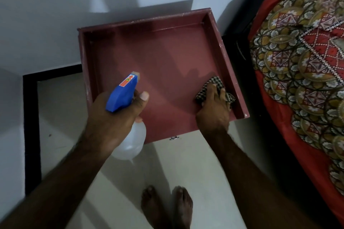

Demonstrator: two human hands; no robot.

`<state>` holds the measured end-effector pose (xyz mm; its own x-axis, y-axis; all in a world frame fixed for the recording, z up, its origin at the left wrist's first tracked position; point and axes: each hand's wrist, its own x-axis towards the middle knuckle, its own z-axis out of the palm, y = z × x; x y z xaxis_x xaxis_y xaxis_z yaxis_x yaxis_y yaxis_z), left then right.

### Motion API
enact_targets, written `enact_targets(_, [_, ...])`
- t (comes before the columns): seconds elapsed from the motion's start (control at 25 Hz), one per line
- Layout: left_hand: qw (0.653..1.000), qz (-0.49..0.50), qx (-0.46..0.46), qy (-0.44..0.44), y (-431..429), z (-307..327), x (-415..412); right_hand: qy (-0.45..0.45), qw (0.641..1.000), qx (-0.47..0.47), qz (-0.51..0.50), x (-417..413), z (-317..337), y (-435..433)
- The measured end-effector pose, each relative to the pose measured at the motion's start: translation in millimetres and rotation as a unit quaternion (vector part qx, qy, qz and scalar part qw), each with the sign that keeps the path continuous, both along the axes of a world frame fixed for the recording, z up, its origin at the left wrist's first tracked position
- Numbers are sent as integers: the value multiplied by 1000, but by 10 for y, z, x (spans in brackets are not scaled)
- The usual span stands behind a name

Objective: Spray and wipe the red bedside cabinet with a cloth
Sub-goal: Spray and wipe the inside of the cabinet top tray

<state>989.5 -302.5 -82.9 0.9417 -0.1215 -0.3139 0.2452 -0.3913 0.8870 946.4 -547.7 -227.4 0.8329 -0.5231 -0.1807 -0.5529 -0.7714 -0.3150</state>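
Spray bottle [123, 95] is gripped by the left hand [115, 117] above the red bedside cabinet [158, 57]. Right hand [214, 109], fingers extended, presses a checked cloth [212, 83] onto its top.

The cloth [214, 82] lies on the cabinet [158, 52], left of the bed [307, 65].

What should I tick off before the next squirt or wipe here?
1. Grip: left hand holds spray bottle: ok.
2. Aim: nozzle over red cabinet top: ok.
3. Wipe: right hand presses cloth on the top, near its right rim: ok.
4. Liquid left in bottle: cannot tell.
5. Surface already wet: cannot tell.
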Motion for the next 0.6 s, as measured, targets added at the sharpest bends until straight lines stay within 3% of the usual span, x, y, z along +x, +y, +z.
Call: enact_targets(0.6, [998, -30, 21, -53, -23, 139, 577, -8, 1000, -11, 26, 1170, -11, -281])
